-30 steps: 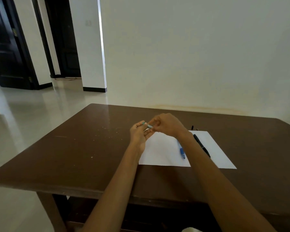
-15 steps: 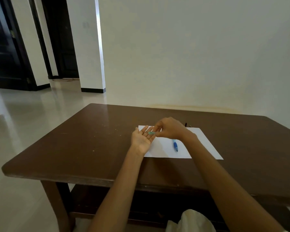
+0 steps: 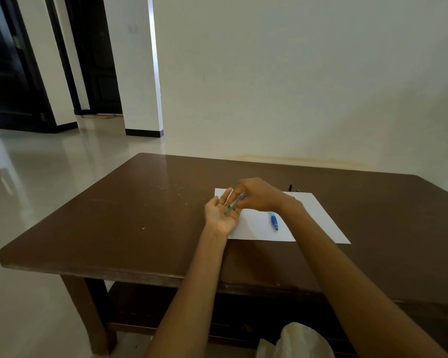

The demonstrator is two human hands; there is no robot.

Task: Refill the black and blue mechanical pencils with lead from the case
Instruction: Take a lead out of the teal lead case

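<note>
1. The person is sitting at a dark brown wooden table (image 3: 140, 215), and both bare forearms are reaching forward over its near edge.
2. The left hand (image 3: 221, 215) is lying palm up just above the left edge of a white sheet of paper (image 3: 311, 218), with its fingers straight and relaxed, holding nothing.
3. The right hand (image 3: 259, 195) is hovering just beyond the left hand, and its fingers are curling around a small lead case (image 3: 234, 202), which looks clear with a green end.
4. The lead case is tilting down, and its green end is pointing into the open left palm; I cannot tell if it is touching the skin.
5. No lead is visible at this size, so whether some is lying in the palm is not clear.
6. The blue mechanical pencil (image 3: 274, 220) is lying on the paper just beside the right wrist, with its tip pointing toward the person.
7. The black mechanical pencil is not showing clearly; the right forearm is covering that part of the paper.
8. Small dark pieces (image 3: 290, 187) are lying on the table just past the far edge of the paper, too small to identify.
9. A white wall (image 3: 295, 86) is standing behind the table, and dark doors (image 3: 8, 81) are showing at the far left across a glossy pale floor (image 3: 36, 177).
10. Something white (image 3: 295, 342) is showing at the bottom edge, under the right forearm.
</note>
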